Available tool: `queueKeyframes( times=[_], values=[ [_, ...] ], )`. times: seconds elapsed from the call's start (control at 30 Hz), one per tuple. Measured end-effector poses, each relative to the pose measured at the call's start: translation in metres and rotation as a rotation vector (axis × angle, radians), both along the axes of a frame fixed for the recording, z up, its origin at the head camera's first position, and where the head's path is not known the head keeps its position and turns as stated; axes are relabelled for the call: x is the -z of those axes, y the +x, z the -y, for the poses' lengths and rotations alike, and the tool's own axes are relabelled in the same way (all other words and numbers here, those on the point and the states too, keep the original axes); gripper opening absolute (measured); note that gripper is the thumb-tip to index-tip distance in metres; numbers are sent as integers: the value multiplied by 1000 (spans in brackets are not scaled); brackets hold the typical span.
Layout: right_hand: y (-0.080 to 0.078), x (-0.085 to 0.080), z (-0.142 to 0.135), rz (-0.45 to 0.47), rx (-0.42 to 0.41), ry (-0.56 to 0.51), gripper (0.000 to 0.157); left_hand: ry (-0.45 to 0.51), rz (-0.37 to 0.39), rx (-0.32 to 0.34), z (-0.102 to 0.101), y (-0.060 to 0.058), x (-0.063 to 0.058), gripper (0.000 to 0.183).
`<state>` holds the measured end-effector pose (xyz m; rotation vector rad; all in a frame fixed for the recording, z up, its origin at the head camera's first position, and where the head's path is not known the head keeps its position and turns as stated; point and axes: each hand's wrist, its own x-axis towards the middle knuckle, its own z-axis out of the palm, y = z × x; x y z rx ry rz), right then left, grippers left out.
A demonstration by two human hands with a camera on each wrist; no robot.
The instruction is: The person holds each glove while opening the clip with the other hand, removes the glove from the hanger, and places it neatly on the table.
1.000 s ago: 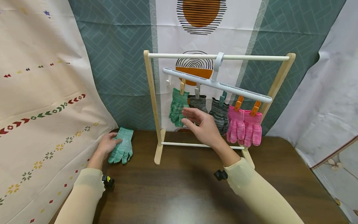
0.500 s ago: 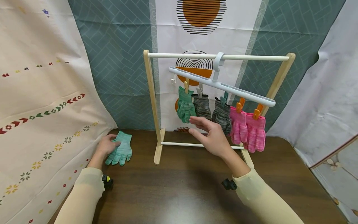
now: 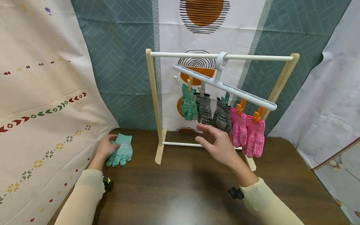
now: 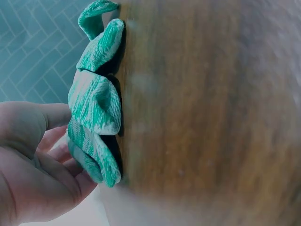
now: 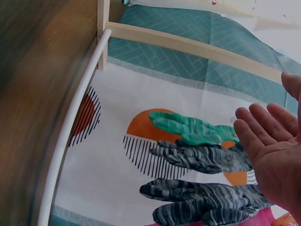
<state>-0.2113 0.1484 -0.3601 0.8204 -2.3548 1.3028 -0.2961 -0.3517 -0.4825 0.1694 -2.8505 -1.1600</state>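
Note:
A green knit glove [image 3: 122, 150] lies on the table at the left, fingers toward me. My left hand [image 3: 106, 146] pinches its left edge, thumb on top; the left wrist view shows the glove [image 4: 94, 103] between thumb and fingers. My right hand [image 3: 219, 143] is held open in the air, holding nothing, in front of the hanging gloves. From a pale blue clip hanger [image 3: 239, 91] hang a green glove [image 3: 188, 101], two grey-black gloves [image 3: 222, 117] and two pink gloves [image 3: 254, 134]. A white clothespin [image 3: 177, 77] at the hanger's left end bears nothing.
The hanger hooks over the top bar [image 3: 185, 55] of a wooden rack [image 3: 154, 93] standing on the brown table [image 3: 157, 193]. It slants, its right end nearer me. Patterned cloths [image 3: 118, 62] close off the back and both sides.
My right hand has moved right and down, away from the hanging green glove. The hanger has turned, its left end going back and right. The table glove has shifted slightly left with my left hand.

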Motion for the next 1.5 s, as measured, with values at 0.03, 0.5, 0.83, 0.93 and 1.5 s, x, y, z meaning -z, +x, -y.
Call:
queueKeyframes(
  times=[0.03,0.5,0.83,0.93,1.5],
  values=[
    [0,1,-1,-2,3,-1,46,-4,-5,-2,0,0,0,59],
    [3,4,-12,-35,40,-2,48,-25,-29,-53,0,2,-2,60],
    [-1,0,-19,-61,79,20,52,-4,-103,-43,-18,12,-21,63],
    [-3,-1,-21,-66,83,20,52,-14,-139,-26,-26,16,-30,63],
    [-6,-7,-26,-57,106,-2,56,37,-264,101,-80,42,-72,61]
  ],
)
